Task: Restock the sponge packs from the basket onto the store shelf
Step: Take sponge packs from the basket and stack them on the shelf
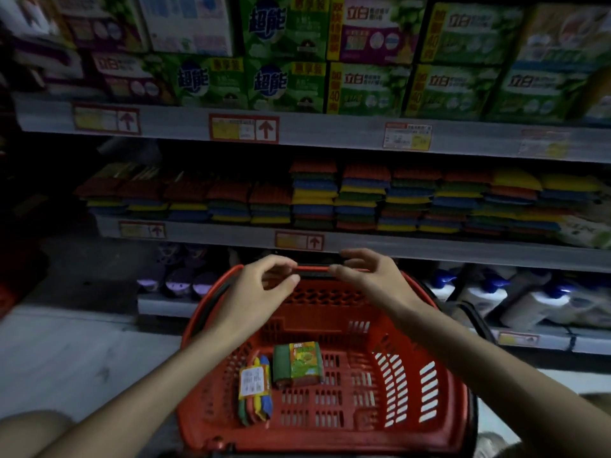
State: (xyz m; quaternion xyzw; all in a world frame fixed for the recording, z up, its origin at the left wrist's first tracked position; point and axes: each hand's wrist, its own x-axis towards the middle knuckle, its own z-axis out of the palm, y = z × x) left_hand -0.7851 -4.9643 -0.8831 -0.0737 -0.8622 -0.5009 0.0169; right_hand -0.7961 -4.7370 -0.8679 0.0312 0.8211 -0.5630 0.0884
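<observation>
head camera, dim aisle, some blur at the hands.

left hand [264,280] and right hand [367,276] are over the far rim of the red basket [463,408], facing each other. each grip is curled in and pinches one end of a thin red strip [314,268] that spans between them. too blurred to tell whether the strip is a sponge pack seen edge-on or part of the basket's rim.

two sponge packs lie on the basket floor, toward its near-left corner. the green pack [299,363] with a yellow-orange label lies flat. the multicoloured pack [254,388] with a white label is just beside it on the left; cannot tell if they touch.

the sponge shelf [429,251] is the middle one, ahead and above the basket. stacks of sponge packs [314,196] run along it, lower toward the left end, taller at centre and right. boxes [287,84] sit on the shelf above, bottles [529,299] on the one below.

judgement: the step in hand is the transfer from basket to shelf, late in the task, with only two packs in the basket. if the strip is a pack, the next move calls for raising it level and laying it square on a lower left stack so nothing leans. if not, reach down for the green pack.
</observation>
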